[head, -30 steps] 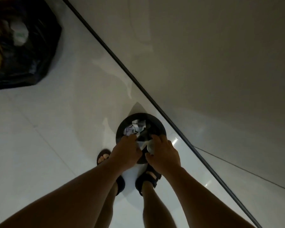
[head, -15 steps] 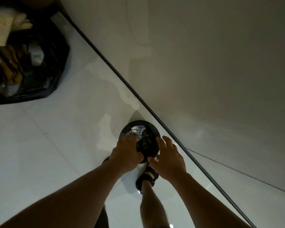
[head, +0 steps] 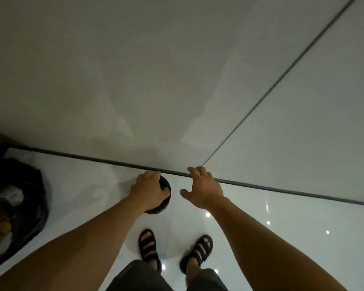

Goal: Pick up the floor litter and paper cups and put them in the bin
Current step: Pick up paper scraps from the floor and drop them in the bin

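The floor [head: 282, 227] around the sandalled feet shows no litter or cups, so the picking up looks nearly done, as far as this view reaches. A black bag [head: 29, 206] of rubbish sits off left. The left hand [head: 148, 191] grips the rim of the bin [head: 158, 210], small, round and black, standing by the wall [head: 156, 80], its contents hidden. The right hand [head: 204, 189] hovers beside it, spread and empty.

Left hand [head: 148, 191] curled, right hand [head: 204, 189] splayed
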Available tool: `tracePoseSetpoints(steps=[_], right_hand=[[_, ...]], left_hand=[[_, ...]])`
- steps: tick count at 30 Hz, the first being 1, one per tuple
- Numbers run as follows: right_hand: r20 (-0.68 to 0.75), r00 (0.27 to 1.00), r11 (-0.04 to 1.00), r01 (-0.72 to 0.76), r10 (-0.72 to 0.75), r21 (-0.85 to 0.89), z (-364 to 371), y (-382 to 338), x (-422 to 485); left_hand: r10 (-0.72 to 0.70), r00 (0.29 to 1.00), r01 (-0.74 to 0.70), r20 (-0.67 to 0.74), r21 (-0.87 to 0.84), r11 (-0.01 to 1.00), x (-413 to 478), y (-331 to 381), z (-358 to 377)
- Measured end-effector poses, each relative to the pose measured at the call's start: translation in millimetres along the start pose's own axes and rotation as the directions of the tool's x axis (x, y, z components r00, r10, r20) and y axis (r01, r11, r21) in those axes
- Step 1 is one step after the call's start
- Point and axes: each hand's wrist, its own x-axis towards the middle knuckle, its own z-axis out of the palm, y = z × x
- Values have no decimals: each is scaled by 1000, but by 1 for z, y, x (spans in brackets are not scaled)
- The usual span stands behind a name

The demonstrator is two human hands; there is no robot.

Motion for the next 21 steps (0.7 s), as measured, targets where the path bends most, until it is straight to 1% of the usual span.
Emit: tracePoseSetpoints(steps=[3, 5, 7, 9, 11, 13, 17, 21], right_hand=[[-93, 989, 993, -109, 114, 53, -26, 48, -53], [-149, 966, 975, -200, 213, 97, -40, 91, -93], [-182, 927, 940, -301, 328, 163, -47, 140, -142], [-205, 872, 887, -396, 444, 238, -45, 193, -198], [-205, 810, 824, -485, 550, 293, -37, 247, -260], [-200, 731, 744, -568, 653, 353, -26, 298, -325], [-164, 548, 553, -686, 820, 473, 0, 380, -447], [-102, 380, 368, -741, 919, 561, 24, 436, -541]], left_hand=[[146, 987, -153, 64, 131, 980, -15, 69, 5], [240, 965, -258, 105, 219, 941, -27, 123, 19], [323, 936, -351, 139, 298, 888, -44, 182, 40], [403, 898, -440, 178, 358, 823, -66, 243, 70], [467, 853, -522, 234, 399, 753, -95, 302, 109], [532, 793, -608, 295, 423, 672, -127, 357, 154], [643, 636, -768, 426, 430, 475, -195, 450, 241], [696, 483, -865, 531, 413, 286, -254, 531, 313]])
